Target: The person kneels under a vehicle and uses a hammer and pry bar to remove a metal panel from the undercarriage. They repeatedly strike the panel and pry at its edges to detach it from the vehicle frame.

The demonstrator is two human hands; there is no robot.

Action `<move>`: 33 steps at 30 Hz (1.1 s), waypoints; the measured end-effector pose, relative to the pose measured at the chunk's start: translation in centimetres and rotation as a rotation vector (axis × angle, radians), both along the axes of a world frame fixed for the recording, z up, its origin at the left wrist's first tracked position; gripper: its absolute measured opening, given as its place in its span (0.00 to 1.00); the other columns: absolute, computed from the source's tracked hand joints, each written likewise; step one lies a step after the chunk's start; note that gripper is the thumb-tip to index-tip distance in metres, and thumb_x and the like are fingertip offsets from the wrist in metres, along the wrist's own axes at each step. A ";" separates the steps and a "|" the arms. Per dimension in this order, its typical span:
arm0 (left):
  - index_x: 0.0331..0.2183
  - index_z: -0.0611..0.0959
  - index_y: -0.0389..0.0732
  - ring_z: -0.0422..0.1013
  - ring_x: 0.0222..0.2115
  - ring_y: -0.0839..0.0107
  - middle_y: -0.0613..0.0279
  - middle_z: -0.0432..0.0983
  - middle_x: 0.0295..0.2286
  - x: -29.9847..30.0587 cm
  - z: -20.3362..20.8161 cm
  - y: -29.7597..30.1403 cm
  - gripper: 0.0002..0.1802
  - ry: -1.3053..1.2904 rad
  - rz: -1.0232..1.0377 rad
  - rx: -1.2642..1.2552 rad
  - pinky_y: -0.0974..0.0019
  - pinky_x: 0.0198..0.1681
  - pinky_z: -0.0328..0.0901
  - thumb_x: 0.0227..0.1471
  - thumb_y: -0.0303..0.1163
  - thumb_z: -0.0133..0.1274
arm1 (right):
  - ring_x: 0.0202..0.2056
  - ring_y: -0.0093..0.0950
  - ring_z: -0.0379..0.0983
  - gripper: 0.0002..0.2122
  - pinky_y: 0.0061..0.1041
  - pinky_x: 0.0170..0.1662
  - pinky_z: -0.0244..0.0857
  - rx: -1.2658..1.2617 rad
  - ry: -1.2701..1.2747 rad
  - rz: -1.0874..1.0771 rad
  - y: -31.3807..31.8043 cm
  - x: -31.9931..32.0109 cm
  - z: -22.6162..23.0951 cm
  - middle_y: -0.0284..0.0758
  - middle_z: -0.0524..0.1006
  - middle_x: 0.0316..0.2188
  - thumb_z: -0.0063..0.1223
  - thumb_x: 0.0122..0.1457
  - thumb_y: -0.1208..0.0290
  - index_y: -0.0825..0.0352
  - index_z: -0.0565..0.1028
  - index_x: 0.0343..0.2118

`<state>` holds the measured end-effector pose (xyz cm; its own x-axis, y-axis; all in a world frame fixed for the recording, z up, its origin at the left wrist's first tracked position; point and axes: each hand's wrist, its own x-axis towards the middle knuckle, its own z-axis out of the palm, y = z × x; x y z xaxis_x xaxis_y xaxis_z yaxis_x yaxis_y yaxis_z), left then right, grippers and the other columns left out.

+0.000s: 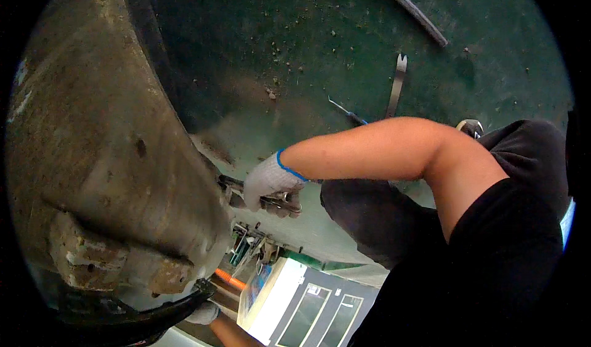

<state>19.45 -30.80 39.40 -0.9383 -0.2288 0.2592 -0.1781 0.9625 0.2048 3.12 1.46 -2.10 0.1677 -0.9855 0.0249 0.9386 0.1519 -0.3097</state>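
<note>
Right hand (274, 184), in a grey knit glove with blue cuff: fingers curled closed around a pliers-like metal hand tool (284, 203), located just right of the edge of the dirt-coated curved panel (117, 150). Tool's long axis runs roughly crosswise to that edge; one end lies toward the panel, handle ends point away from it, slightly down in view. Exact tip contact: cannot tell.

Right arm pose: elbow sharply bent, forearm extending nearly level toward the panel, wrist dropped, knuckles mostly up.

Left hand (203, 313), gloved: at the black trim strip (138, 313) along the panel's lower end; fingers partly hidden, grip cannot be told.

Well right of the panel, on the green floor (234, 33): fork-tipped pry bar (397, 85), blue-handled hooked pick (349, 114).
</note>
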 end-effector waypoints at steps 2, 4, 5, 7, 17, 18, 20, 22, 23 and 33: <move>0.53 0.71 0.32 0.73 0.41 0.54 0.49 0.74 0.46 -0.6 -1.2 0.9 0.29 0.023 -0.029 0.123 0.52 0.47 0.69 0.57 0.42 0.55 | 0.22 0.33 0.75 0.16 0.37 0.31 0.73 -0.217 0.667 -0.301 -2.2 1.4 -0.5 0.42 0.76 0.26 0.56 0.54 0.66 0.69 0.72 0.43; 0.54 0.71 0.34 0.71 0.44 0.54 0.50 0.72 0.48 -1.2 -1.7 1.5 0.29 -0.081 -0.056 0.250 0.51 0.50 0.66 0.58 0.43 0.54 | 0.26 0.33 0.77 0.16 0.37 0.32 0.73 -0.166 0.810 -0.527 -6.6 5.3 -1.0 0.42 0.77 0.28 0.54 0.55 0.68 0.68 0.72 0.45; 0.56 0.71 0.36 0.69 0.48 0.54 0.50 0.70 0.52 -1.5 -1.5 1.7 0.30 -0.169 -0.069 0.310 0.50 0.54 0.62 0.59 0.45 0.52 | 0.28 0.34 0.77 0.17 0.37 0.33 0.73 0.000 0.625 -0.606 -9.9 8.5 -1.0 0.42 0.78 0.30 0.52 0.56 0.69 0.67 0.71 0.48; 0.59 0.69 0.39 0.65 0.56 0.54 0.50 0.65 0.59 -2.6 -0.5 1.9 0.31 -0.346 -0.113 0.428 0.48 0.63 0.55 0.61 0.47 0.49 | 0.32 0.35 0.78 0.18 0.39 0.35 0.72 0.249 0.329 -0.709 -12.8 11.6 -0.5 0.41 0.79 0.33 0.51 0.56 0.70 0.66 0.71 0.51; 0.62 0.58 0.25 0.61 0.61 0.41 0.31 0.60 0.60 -0.5 -0.7 -2.5 0.57 -0.094 -0.078 -0.528 0.46 0.65 0.57 0.46 0.51 0.68 | 0.32 0.38 0.77 0.11 0.41 0.36 0.71 0.056 0.733 -0.410 -8.7 8.2 -1.9 0.45 0.79 0.30 0.53 0.54 0.68 0.67 0.78 0.39; 0.62 0.60 0.25 0.63 0.59 0.43 0.33 0.62 0.59 -0.4 -0.7 -0.3 0.53 -0.106 -0.087 -0.545 0.47 0.64 0.59 0.48 0.49 0.66 | 0.32 0.38 0.77 0.11 0.41 0.36 0.71 -0.048 0.785 -0.377 -6.6 6.5 -1.5 0.45 0.79 0.30 0.55 0.53 0.69 0.68 0.78 0.37; 0.59 0.64 0.27 0.69 0.53 0.49 0.38 0.68 0.56 -1.9 -0.5 1.1 0.41 -0.133 -0.343 -0.735 0.50 0.61 0.64 0.53 0.42 0.61 | 0.33 0.39 0.77 0.12 0.41 0.36 0.72 -0.132 0.615 -0.266 -4.5 4.2 -1.9 0.47 0.78 0.31 0.55 0.49 0.72 0.72 0.77 0.36; 0.57 0.67 0.28 0.72 0.51 0.52 0.40 0.70 0.54 -2.5 -0.5 1.4 0.35 -0.095 -0.464 -0.825 0.51 0.59 0.66 0.55 0.39 0.59 | 0.34 0.41 0.77 0.16 0.40 0.34 0.73 -0.119 0.167 -0.093 -3.8 2.6 -2.2 0.49 0.78 0.35 0.55 0.45 0.78 0.76 0.74 0.39; 0.56 0.69 0.29 0.73 0.49 0.53 0.41 0.71 0.53 -2.8 -0.8 1.7 0.33 -0.074 -0.520 -0.870 0.52 0.58 0.67 0.55 0.38 0.59 | 0.35 0.42 0.77 0.16 0.41 0.35 0.74 -0.126 0.087 -0.044 -3.2 1.8 -2.0 0.50 0.77 0.35 0.54 0.45 0.79 0.77 0.73 0.39; 0.59 0.67 0.31 0.67 0.55 0.51 0.45 0.68 0.57 -3.7 -2.2 3.6 0.33 -0.063 -0.508 -0.773 0.48 0.63 0.60 0.59 0.40 0.55 | 0.28 0.40 0.79 0.08 0.39 0.33 0.75 -0.150 0.180 -0.022 -0.1 -0.1 -0.7 0.49 0.77 0.26 0.50 0.45 0.80 0.75 0.75 0.29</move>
<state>15.74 -27.22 37.25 -0.8960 0.4292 0.1137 0.3135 0.7930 -0.5223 3.05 1.34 -2.84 0.1608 -0.9765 0.1433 0.8689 0.0712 -0.4898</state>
